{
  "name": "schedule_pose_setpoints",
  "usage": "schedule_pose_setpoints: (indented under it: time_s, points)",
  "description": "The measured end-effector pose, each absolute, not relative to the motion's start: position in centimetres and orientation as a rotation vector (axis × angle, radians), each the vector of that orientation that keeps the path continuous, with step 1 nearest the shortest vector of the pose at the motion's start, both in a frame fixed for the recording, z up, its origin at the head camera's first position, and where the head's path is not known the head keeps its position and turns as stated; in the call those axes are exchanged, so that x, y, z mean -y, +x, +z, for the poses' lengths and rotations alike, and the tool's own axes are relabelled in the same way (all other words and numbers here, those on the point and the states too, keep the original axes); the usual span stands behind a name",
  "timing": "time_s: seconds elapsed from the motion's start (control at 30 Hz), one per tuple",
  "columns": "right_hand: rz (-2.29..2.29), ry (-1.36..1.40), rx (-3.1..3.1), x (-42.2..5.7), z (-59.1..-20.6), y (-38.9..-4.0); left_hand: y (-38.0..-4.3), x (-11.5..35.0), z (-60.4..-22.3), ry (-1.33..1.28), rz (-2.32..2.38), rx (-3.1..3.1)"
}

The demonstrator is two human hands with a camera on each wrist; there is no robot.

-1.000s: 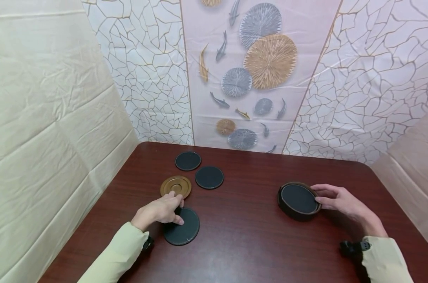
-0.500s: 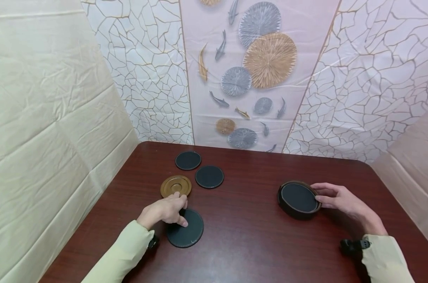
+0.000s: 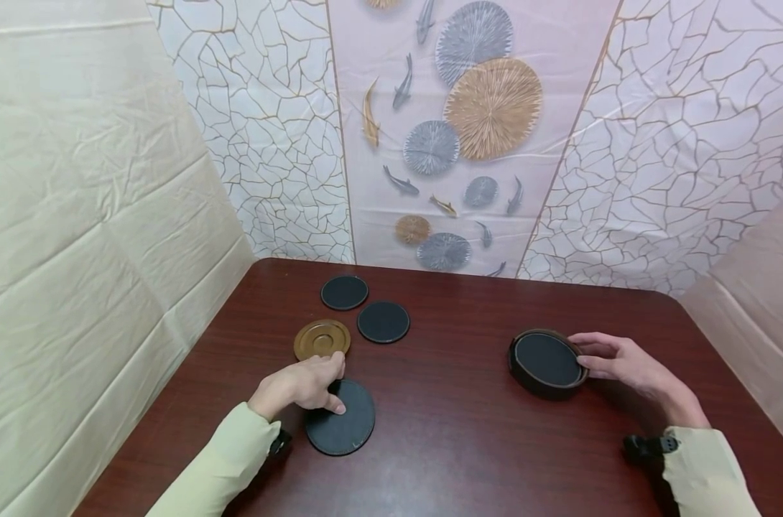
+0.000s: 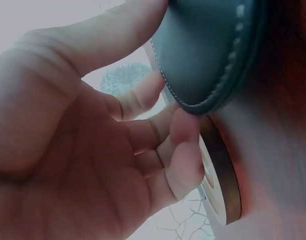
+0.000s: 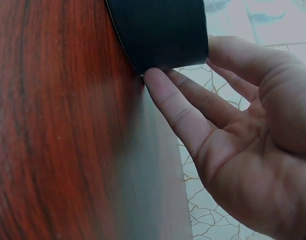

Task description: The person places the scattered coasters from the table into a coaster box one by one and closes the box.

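Note:
My left hand (image 3: pixel 304 388) pinches a round black leather coaster (image 3: pixel 349 427) with pale edge stitching, thumb on its upper face. In the left wrist view the fingertips are at the rim of the coaster (image 4: pixel 208 55). Just beyond that hand lies a brown round lid-like disc (image 3: pixel 320 334) with ringed grooves. Over on the right, a dark round coaster holder (image 3: pixel 539 388) has a black coaster (image 3: pixel 547 357) inside. My right hand (image 3: pixel 631 366) rests against the holder's right side, thumb at the rim and fingers nearly straight along its outer wall.
Two more black coasters lie behind the brown disc, a far coaster (image 3: pixel 344 293) and a nearer coaster (image 3: pixel 383 322). All stand on a dark red wooden table (image 3: pixel 456 402). Patterned cloth (image 3: pixel 288 143) hangs behind it, with plain cloth (image 3: pixel 100 237) on the left.
My left hand and the coaster it pinches have shifted slightly right and nearer to me. The right hand and the holder have stayed in place.

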State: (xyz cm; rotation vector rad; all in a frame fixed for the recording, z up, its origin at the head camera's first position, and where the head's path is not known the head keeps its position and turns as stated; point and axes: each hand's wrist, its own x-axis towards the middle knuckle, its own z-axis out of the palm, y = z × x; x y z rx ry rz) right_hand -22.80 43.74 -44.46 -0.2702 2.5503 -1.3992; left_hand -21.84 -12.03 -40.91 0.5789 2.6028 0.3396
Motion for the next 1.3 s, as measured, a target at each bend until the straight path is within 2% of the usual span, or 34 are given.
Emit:
schedule_pose_setpoints:
  time_s: [0.57, 1.3]
  points:
    - [-1.392, -0.266, -2.551, -43.6, -44.2, -22.8, -22.8, 12.1, -39.4, 0.898, 0.518, -2.562]
    - [-1.383, -0.245, -2.552, -43.7, -44.3, -22.8, -24.1, 11.1, -36.2, 1.114, 0.671, -2.539]
